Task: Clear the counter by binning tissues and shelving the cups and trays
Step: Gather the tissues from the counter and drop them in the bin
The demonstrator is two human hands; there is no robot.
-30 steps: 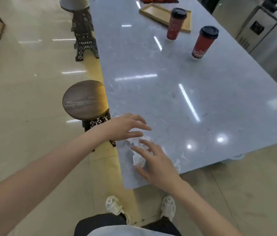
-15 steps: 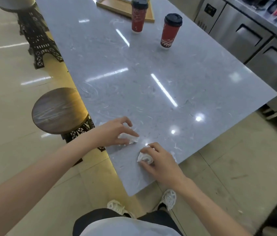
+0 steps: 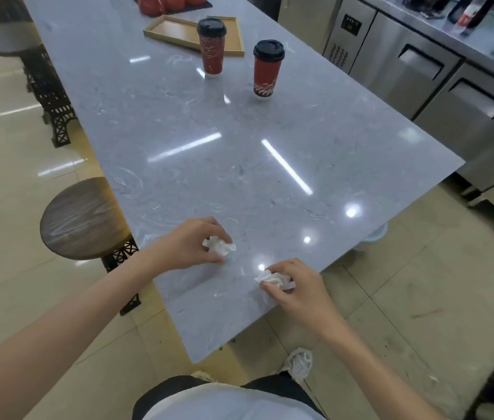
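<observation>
My left hand [image 3: 189, 247] is closed around a crumpled white tissue [image 3: 220, 245] just above the near end of the grey marble counter [image 3: 239, 153]. My right hand [image 3: 298, 291] grips a second crumpled tissue [image 3: 273, 279] close to the counter's near right edge. Farther along the counter stand two red paper cups with black lids, one on the left [image 3: 211, 48] and one on the right [image 3: 267, 69]. Behind them lies a flat wooden tray [image 3: 179, 31], partly hidden by the left cup.
A round wooden stool [image 3: 80, 218] stands at the counter's left side, another stool [image 3: 12, 43] farther back. Steel cabinets [image 3: 427, 71] line the right. Red items [image 3: 168, 1] sit at the far end. A pale bin rim [image 3: 373, 237] shows under the counter edge.
Both hands have closed on the tissues and lifted them slightly off the counter. The hands have drawn apart, and my view has shifted to the right.
</observation>
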